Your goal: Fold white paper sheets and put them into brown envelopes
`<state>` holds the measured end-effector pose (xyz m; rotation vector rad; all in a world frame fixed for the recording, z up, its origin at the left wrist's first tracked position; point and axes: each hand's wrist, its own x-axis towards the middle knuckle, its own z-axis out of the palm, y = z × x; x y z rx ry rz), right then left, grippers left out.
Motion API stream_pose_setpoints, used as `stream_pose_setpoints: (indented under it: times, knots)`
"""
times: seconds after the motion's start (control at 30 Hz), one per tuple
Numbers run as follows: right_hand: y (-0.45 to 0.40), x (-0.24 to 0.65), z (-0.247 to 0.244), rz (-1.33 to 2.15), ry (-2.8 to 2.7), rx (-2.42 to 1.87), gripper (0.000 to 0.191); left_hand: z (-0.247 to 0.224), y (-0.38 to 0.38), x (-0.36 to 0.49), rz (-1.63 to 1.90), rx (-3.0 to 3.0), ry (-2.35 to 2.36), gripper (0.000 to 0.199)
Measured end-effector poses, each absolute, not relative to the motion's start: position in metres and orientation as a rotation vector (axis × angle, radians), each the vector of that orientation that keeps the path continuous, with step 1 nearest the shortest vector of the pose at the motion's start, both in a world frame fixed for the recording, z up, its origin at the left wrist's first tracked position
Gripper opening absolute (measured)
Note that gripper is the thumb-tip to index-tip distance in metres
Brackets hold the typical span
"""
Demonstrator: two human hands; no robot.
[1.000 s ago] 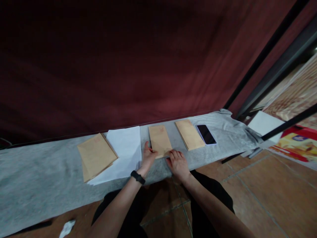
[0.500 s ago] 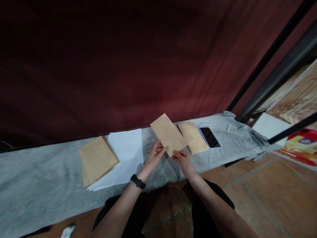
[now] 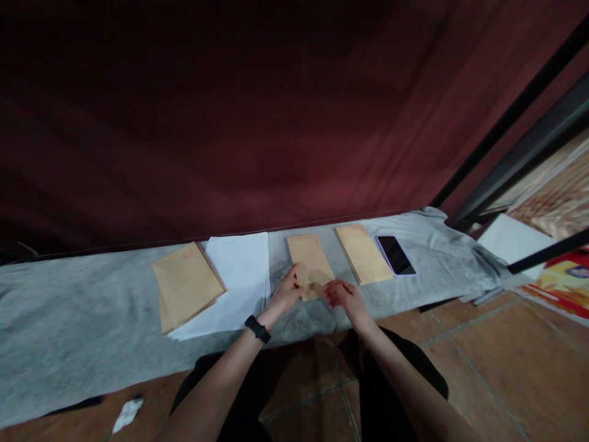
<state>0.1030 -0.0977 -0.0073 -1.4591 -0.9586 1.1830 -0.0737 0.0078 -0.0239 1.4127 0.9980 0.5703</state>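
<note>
A brown paper envelope [image 3: 313, 255] lies on the grey cloth in front of me, its long sides running away from me. At its left edge is my left hand [image 3: 288, 291], thumb and fingers apart; whether the fingertips touch the paper I cannot tell. My right hand [image 3: 344, 296] hovers by the lower right corner, fingers loosely bent and slightly blurred, with nothing visible in them. To the right rests a stack of brown envelopes [image 3: 363, 253]. Over on the left, more brown envelopes [image 3: 189, 283] partly cover a pile of white paper sheets [image 3: 242, 264].
A smartphone [image 3: 396, 255] lies right of the envelope stack. The grey cloth [image 3: 92, 319] covers a long, narrow surface against a dark red wall [image 3: 276, 123]. Black bars [image 3: 510, 116] and a red and yellow box [image 3: 568, 282] are at right. A crumpled white scrap [image 3: 127, 415] lies on the tiled floor.
The envelope that both hands held tilted above the cloth now lies flat on it. My right hand has let go, and my left hand's fingers have spread beside it.
</note>
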Motion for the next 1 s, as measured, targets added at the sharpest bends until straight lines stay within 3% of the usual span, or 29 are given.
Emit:
stream_pose_setpoints:
  times: [0.2, 0.37, 0.47, 0.6, 0.8, 1.0]
  knots:
    - [-0.105, 0.095, -0.021, 0.261, -1.917, -1.734, 0.051, -0.016, 0.012, -0.077, 0.509, 1.706, 1.199, 0.069]
    - [-0.109, 0.086, -0.041, -0.061, -2.113, -1.896, 0.058, -0.012, 0.012, -0.077, 0.596, 2.21, 1.41, 0.043]
    - [-0.108, 0.089, -0.043, -0.08, -2.141, -1.885, 0.059, -0.016, 0.017, -0.066, 0.686, 2.468, 1.258, 0.042]
    - [-0.107, 0.093, -0.037, 0.032, -2.13, -1.838, 0.059, -0.019, 0.048, -0.034, 0.525, 2.704, 1.019, 0.047]
    - [-0.107, 0.095, -0.034, 0.272, -2.023, -1.749, 0.06, -0.016, 0.105, 0.015, 0.328, 2.737, 0.981, 0.053]
    - [-0.101, 0.105, -0.034, 0.363, -2.021, -1.715, 0.052, -0.028, 0.11, 0.017, 0.316, 2.726, 0.948, 0.055]
